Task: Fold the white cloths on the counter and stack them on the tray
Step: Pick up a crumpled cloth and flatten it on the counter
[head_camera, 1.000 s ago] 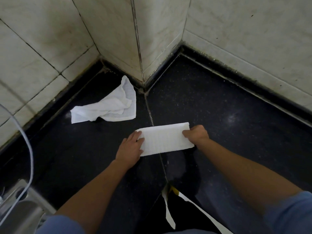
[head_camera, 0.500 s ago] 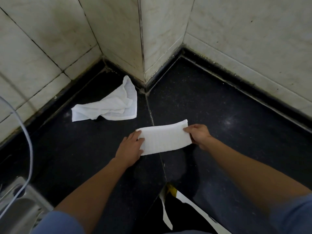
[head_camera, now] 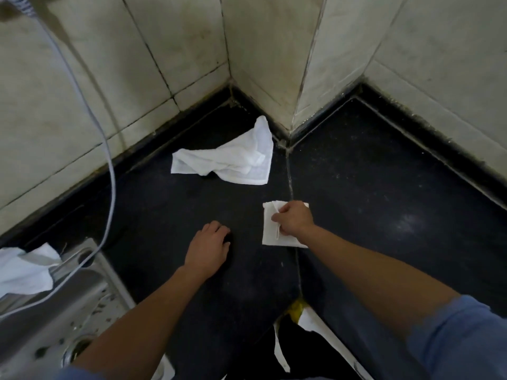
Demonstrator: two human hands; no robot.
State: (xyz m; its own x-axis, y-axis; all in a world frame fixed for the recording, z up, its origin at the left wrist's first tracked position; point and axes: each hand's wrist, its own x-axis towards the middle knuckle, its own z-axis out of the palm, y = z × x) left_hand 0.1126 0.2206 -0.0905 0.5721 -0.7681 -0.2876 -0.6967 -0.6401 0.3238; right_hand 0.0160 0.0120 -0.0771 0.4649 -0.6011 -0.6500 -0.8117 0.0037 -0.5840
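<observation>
Black counter (head_camera: 384, 187), folded cloth (head_camera: 269, 237) under right grip (head_camera: 295, 218)

Blue sleeves: L sleeve (head_camera: 82, 375), R sleeve (head_camera: 463, 341), ending nr elbows. L hand (head_camera: 207, 248), R hand (head_camera: 295, 219) bare.

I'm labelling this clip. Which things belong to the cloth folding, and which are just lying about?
Job: folded cloth, pinched by the right hand; crumpled cloth near the wall corner; third cloth at the left edge; left hand, resting on the counter.
Lying about: grey cable; steel sink; torn white strip.
</observation>
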